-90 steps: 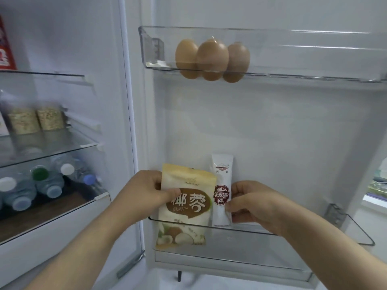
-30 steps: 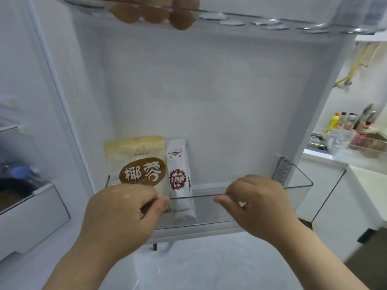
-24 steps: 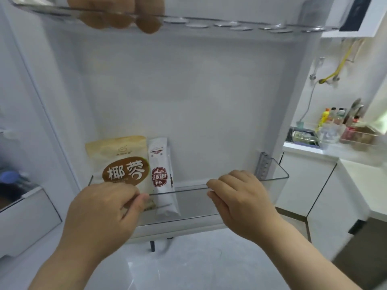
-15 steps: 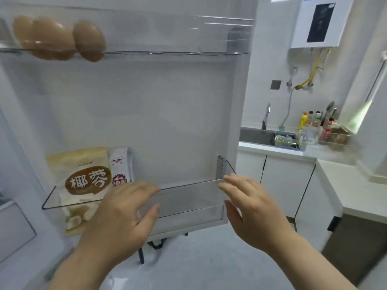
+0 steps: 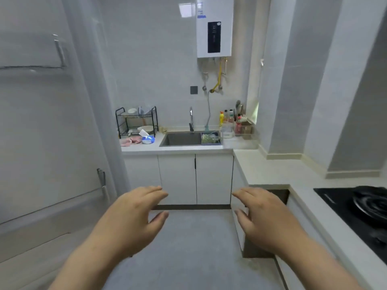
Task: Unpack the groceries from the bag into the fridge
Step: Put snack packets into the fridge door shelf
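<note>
- The fingers (image 5: 155, 190) of the left hand (image 5: 134, 218) are loosely spread and slightly curved, gripping nothing. The right hand (image 5: 266, 218) mirrors it, relaxed and empty. Both hang palm-down over the grey floor (image 5: 188, 258).
- With empty hands turned toward the room, I judge the step in hand to be going for the next item. The next move calls for finding the bag, which shows nowhere from here, nor do any groceries.
- At the left stands the fridge door (image 5: 52, 132), smooth white plastic. It carries a clear, hard-edged door shelf (image 5: 31, 53), blurred.
- Farther out, a pale, matt bench (image 5: 272, 170) turns the corner to a steel sink (image 5: 180, 139).
- Beside the sink is a black wire dish rack (image 5: 136, 122).
- A glossy black hob (image 5: 360, 208) is set into the bench on the right.
</note>
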A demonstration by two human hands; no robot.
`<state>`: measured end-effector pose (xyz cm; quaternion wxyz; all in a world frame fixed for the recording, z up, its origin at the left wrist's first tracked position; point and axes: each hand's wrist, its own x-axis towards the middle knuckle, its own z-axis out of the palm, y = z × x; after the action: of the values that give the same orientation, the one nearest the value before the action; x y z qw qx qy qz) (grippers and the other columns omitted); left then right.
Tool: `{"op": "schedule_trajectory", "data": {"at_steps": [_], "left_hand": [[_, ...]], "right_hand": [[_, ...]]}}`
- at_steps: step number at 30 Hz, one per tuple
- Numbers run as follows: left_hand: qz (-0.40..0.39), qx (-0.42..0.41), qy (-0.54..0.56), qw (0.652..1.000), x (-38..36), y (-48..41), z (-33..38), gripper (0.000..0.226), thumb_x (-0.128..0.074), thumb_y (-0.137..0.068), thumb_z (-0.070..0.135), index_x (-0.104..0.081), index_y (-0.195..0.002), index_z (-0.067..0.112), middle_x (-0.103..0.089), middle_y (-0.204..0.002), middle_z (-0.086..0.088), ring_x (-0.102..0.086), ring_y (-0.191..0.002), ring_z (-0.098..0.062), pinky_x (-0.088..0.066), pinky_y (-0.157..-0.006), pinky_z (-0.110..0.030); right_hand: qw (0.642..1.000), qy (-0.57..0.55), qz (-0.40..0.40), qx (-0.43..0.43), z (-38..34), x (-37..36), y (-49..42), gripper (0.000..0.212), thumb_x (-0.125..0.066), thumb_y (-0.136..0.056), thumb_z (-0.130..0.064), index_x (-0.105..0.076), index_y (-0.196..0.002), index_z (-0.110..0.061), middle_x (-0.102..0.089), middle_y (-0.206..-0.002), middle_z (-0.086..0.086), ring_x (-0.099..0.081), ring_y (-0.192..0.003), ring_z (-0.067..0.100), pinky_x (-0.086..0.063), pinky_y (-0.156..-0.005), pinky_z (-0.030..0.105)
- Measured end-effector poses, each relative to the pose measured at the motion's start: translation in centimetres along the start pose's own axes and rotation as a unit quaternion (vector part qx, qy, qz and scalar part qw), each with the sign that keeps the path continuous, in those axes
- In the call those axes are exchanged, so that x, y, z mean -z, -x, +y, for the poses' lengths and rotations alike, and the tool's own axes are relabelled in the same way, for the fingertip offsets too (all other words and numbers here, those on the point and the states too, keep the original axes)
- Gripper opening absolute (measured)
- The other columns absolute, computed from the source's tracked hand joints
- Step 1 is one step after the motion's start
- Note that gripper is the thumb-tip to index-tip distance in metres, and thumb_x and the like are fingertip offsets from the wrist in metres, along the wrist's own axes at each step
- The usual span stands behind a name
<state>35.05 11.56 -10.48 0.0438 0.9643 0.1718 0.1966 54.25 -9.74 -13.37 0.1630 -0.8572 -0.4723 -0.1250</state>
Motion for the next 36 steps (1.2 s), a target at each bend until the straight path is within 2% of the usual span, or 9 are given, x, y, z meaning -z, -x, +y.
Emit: {"op": "schedule_trajectory", "data": {"at_steps": [3,7,13,17,20,24,30,33,36], "left_hand": [[-0.017,-0.044,0.031,0.998,-2.2,-2.4,4.0,0.048,-0.049,-0.095,0.05,-0.045,-0.142,0.037,-0.041,-0.147,0.022,-0.036,-0.135,0.001,-0.027,-0.11,-0.018],[-0.028,-0.096,0.054,0.993,-4.2,-5.4,9.3,0.044,-0.048,-0.096,0.048,-0.048,-0.138,0.037,-0.047,-0.14,0.023,-0.042,-0.128,0.002,-0.031,-0.103,-0.015],[-0.061,-0.18,0.091,0.978,-6.6,-9.7,17.6,0.042,-0.045,-0.098,0.047,-0.045,-0.139,0.039,-0.044,-0.14,0.025,-0.041,-0.126,0.003,-0.031,-0.102,-0.012],[-0.091,-0.223,0.116,0.963,-9.5,-13.3,21.8,0.037,-0.048,-0.097,0.047,-0.051,-0.133,0.04,-0.05,-0.132,0.026,-0.045,-0.106,0.006,-0.037,-0.086,-0.008],[-0.106,-0.261,0.138,0.95,-12.3,-16.5,25.6,0.034,-0.052,-0.095,0.044,-0.056,-0.129,0.04,-0.054,-0.127,0.025,-0.043,-0.099,0.007,-0.04,-0.086,-0.01],[-0.13,-0.311,0.163,0.927,-15.6,-20.9,31.0,0.037,-0.053,-0.096,0.039,-0.055,-0.133,0.035,-0.054,-0.13,0.021,-0.048,-0.117,0.0,-0.04,-0.099,-0.018],[-0.164,-0.385,0.169,0.892,-21.3,-27.1,38.0,0.041,-0.048,-0.097,0.045,-0.049,-0.137,0.038,-0.046,-0.14,0.024,-0.042,-0.129,0.001,-0.033,-0.105,-0.017],[-0.188,-0.417,0.18,0.871,-24.2,-29.5,41.2,0.04,-0.048,-0.097,0.045,-0.05,-0.136,0.037,-0.048,-0.138,0.025,-0.043,-0.127,0.001,-0.033,-0.1,-0.014],[-0.216,-0.454,0.196,0.842,-26.9,-31.0,44.9,0.035,-0.052,-0.095,0.041,-0.056,-0.13,0.035,-0.054,-0.127,0.025,-0.049,-0.116,0.002,-0.034,-0.085,-0.011]], "right_hand": [[0.997,0.01,-0.012,-0.072,4.2,2.1,2.9,0.047,-0.043,-0.099,-0.04,-0.039,-0.145,-0.033,-0.046,-0.144,-0.018,-0.04,-0.132,0.004,-0.03,-0.11,0.02],[0.99,0.023,-0.033,-0.138,9.2,4.0,6.8,0.05,-0.042,-0.1,-0.041,-0.034,-0.148,-0.032,-0.04,-0.149,-0.017,-0.035,-0.137,0.005,-0.027,-0.114,0.023],[0.972,0.056,-0.015,-0.228,15.4,6.5,11.3,0.045,-0.041,-0.1,-0.042,-0.038,-0.144,-0.034,-0.045,-0.141,-0.018,-0.039,-0.13,0.006,-0.031,-0.109,0.022],[0.952,0.064,0.0,-0.3,18.9,7.4,14.3,0.043,-0.042,-0.099,-0.043,-0.043,-0.142,-0.034,-0.046,-0.139,-0.021,-0.039,-0.13,0.005,-0.031,-0.107,0.02],[0.932,0.084,-0.002,-0.353,22.3,8.1,16.4,0.043,-0.044,-0.098,-0.043,-0.045,-0.14,-0.035,-0.05,-0.136,-0.021,-0.042,-0.128,0.006,-0.035,-0.105,0.022],[0.902,0.1,0.013,-0.419,26.4,9.3,18.2,0.04,-0.048,-0.097,-0.042,-0.049,-0.136,-0.034,-0.054,-0.13,-0.019,-0.046,-0.122,0.008,-0.038,-0.099,0.022],[0.844,0.111,0.019,-0.524,31.7,10.2,20.1,0.035,-0.049,-0.096,-0.04,-0.053,-0.131,-0.035,-0.056,-0.128,-0.018,-0.048,-0.119,0.009,-0.041,-0.095,0.023],[0.804,0.115,0.028,-0.583,33.5,10.7,21.5,0.038,-0.048,-0.098,-0.038,-0.05,-0.136,-0.034,-0.054,-0.134,-0.015,-0.047,-0.124,0.01,-0.041,-0.099,0.025],[0.765,0.117,0.029,-0.633,34.8,11.1,23.6,0.042,-0.048,-0.098,-0.038,-0.048,-0.14,-0.032,-0.052,-0.137,-0.014,-0.045,-0.126,0.009,-0.038,-0.1,0.023]]}}
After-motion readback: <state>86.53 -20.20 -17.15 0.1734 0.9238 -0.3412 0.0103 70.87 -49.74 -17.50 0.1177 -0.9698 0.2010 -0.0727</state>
